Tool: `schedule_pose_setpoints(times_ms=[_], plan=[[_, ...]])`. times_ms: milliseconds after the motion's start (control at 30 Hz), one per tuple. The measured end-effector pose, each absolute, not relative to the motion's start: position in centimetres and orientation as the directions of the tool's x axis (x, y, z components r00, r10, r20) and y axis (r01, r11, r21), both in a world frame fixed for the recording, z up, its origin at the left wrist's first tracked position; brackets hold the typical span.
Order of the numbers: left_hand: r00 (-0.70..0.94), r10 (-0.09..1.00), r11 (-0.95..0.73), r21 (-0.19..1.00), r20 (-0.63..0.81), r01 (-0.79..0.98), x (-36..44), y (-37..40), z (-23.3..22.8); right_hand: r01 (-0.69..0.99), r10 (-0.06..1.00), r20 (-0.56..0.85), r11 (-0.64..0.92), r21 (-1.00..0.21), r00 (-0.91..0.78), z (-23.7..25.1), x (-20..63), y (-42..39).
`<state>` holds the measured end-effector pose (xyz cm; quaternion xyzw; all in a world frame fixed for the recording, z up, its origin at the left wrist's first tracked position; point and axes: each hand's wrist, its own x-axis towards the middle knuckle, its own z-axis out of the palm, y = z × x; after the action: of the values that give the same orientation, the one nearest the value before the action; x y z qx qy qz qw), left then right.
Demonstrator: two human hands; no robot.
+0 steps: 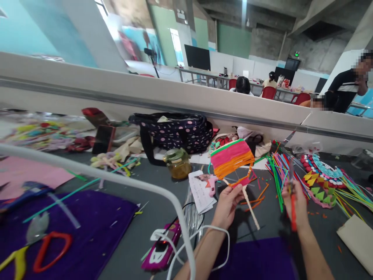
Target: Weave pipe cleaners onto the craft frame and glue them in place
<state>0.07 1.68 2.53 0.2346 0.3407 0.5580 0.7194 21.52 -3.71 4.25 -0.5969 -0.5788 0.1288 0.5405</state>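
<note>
My left hand (229, 204) grips the lower edge of a woven straw craft (232, 158), a tilted panel of green, pink and orange bands with a pale stick hanging from it. My right hand (294, 202) is closed around a tool with a red-orange handle (293, 216) that points down along my wrist; its upper end is blurred among coloured straws (279, 171). Both hands hover over the grey table (163, 202), about a hand's width apart.
A glass jar (177, 163), polka-dot bag (175, 132), paper sheets (201, 190) and a pink glue gun (161, 247) with white cable lie left of my hands. A beaded woven piece (320, 177) sits right. Purple felt (72, 229) holds scissors (43, 249). A white tube (116, 179) crosses in front. Other people sit beyond the partition.
</note>
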Motion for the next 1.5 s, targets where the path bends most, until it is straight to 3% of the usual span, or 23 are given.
schedule_pose_setpoints(times_ms=[100,200,467,733,1367,1500], plan=[[0.12,0.966,0.247,0.669,-0.231,-0.701,1.1,1.2,3.0,0.675,0.874,0.429,0.175,-0.717,0.229,0.6,19.2,-5.4],[0.124,0.96,0.259,0.628,-0.251,-0.734,1.8,0.5,3.4,0.742,0.859,0.498,0.26,-0.618,0.114,-1.0,18.0,-5.7],[0.204,0.941,0.329,0.577,-0.272,-0.748,2.4,-1.0,4.2,0.775,0.838,0.545,0.358,-0.521,-0.021,-0.1,17.5,-4.4],[0.197,0.948,0.308,0.563,-0.25,-0.767,2.6,-1.3,4.1,0.843,0.789,0.615,0.328,-0.427,0.005,0.4,16.4,-4.4],[0.14,0.944,0.289,0.546,-0.298,-0.786,3.0,-2.1,4.4,0.856,0.796,0.604,0.292,-0.427,0.03,-0.1,16.2,-4.0],[0.122,0.933,0.296,0.529,-0.339,-0.795,2.8,-1.6,4.2,0.785,0.811,0.581,0.319,-0.531,0.063,-0.6,16.3,-3.3]])
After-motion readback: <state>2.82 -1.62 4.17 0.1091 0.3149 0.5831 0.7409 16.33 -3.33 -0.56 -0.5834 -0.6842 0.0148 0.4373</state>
